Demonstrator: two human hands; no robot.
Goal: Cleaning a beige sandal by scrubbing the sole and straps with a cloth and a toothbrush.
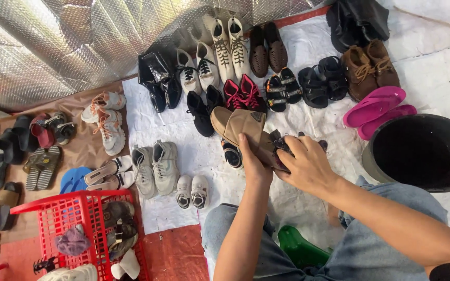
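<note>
My left hand (pixel 253 162) grips a tan slip-on shoe (pixel 238 126) by its rear part, holding it above the white sheet (pixel 209 151). Pressed against the shoe's heel end is a dark crumpled cloth (pixel 279 147), which my right hand (pixel 308 164) covers and holds with fingers curled. Both forearms reach in from the lower right over my blue jeans (pixel 370 244). A small dark sandal (pixel 231 154) lies just under the shoe.
Rows of paired shoes, sandals and boots lie on the sheet, among them grey sneakers (pixel 155 168), small white sneakers (pixel 192 191) and pink flip-flops (pixel 376 106). A black bucket (pixel 422 151) stands right. A red basket (pixel 68 218) with shoes sits lower left. A green object (pixel 300 250) lies between my legs.
</note>
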